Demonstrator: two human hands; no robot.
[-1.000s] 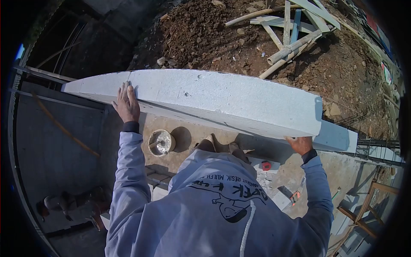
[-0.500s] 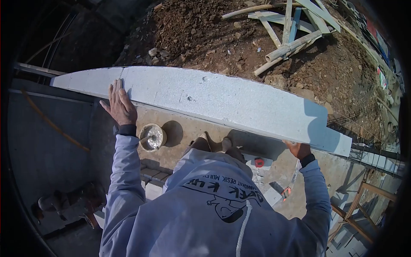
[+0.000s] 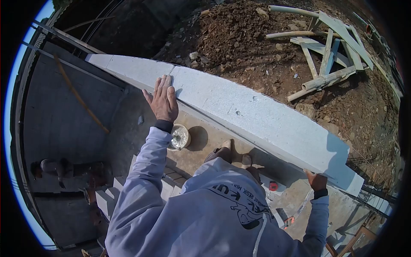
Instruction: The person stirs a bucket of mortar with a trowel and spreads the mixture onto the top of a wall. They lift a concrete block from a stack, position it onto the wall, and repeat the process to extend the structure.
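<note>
A long row of white blocks (image 3: 239, 100) with a smooth top runs diagonally across the head view. A joint shows just above my left hand (image 3: 165, 100), which lies against the row's top near edge, fingers stretched and thumb apart. Farther right, my right hand (image 3: 317, 181) is curled at the near edge by the stepped right end, its fingertips partly hidden against the block. Below my left hand stands a round bucket (image 3: 189, 138) of wet grey mix, partly covered by my sleeve.
A red tape measure (image 3: 273, 186) and a red-handled tool (image 3: 290, 221) lie near my feet. White blocks (image 3: 105, 201) are stacked at lower left, near another person (image 3: 58, 168). Past the row are brown soil (image 3: 239, 47) and bamboo poles with boards (image 3: 332, 81).
My view has turned, so the row now slopes more steeply down to the right. Both hands stay at about the same places on the blocks.
</note>
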